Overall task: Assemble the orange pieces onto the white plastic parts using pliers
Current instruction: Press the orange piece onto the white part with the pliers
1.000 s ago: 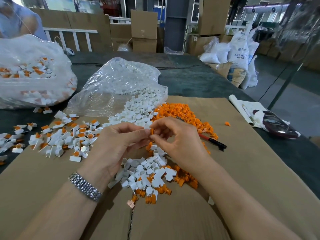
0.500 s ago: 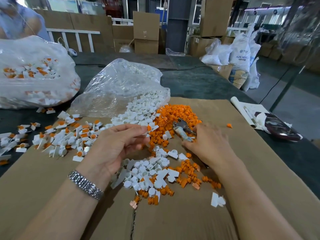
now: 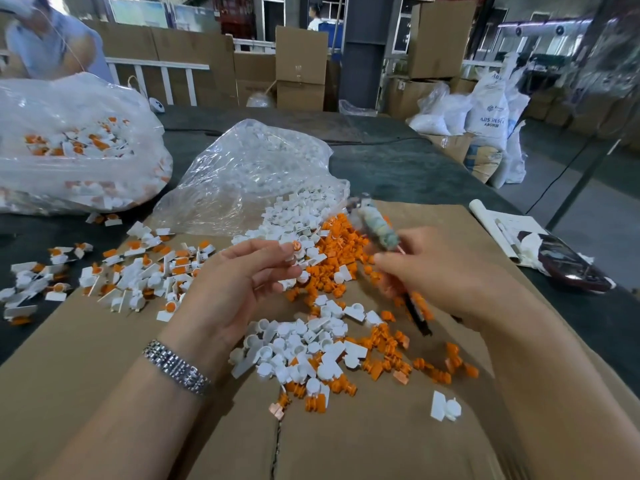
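My left hand [image 3: 239, 282] pinches a small white part with an orange piece [image 3: 294, 252] set in it, held above the cardboard. My right hand [image 3: 446, 271] grips the pliers [image 3: 375, 225] by their handles; the blurred metal jaws point up and left, a short way right of the held part. Loose orange pieces [image 3: 337, 244] lie heaped behind the hands. White plastic parts [image 3: 304, 344] are scattered in front, mixed with more orange ones. Assembled white-and-orange parts [image 3: 138, 271] lie spread at the left.
A clear bag of white parts [image 3: 249, 174] lies open behind the heap. A larger bag of assembled parts [image 3: 69, 143] sits at the far left. Cardboard sheet [image 3: 363, 438] covers the dark table. Papers and a dark object [image 3: 568, 268] lie at the right edge. A person sits at the back left.
My right hand left the held part, reached to the pliers lying on the orange heap, and has lifted them toward my left hand. My left hand kept hold of the part.
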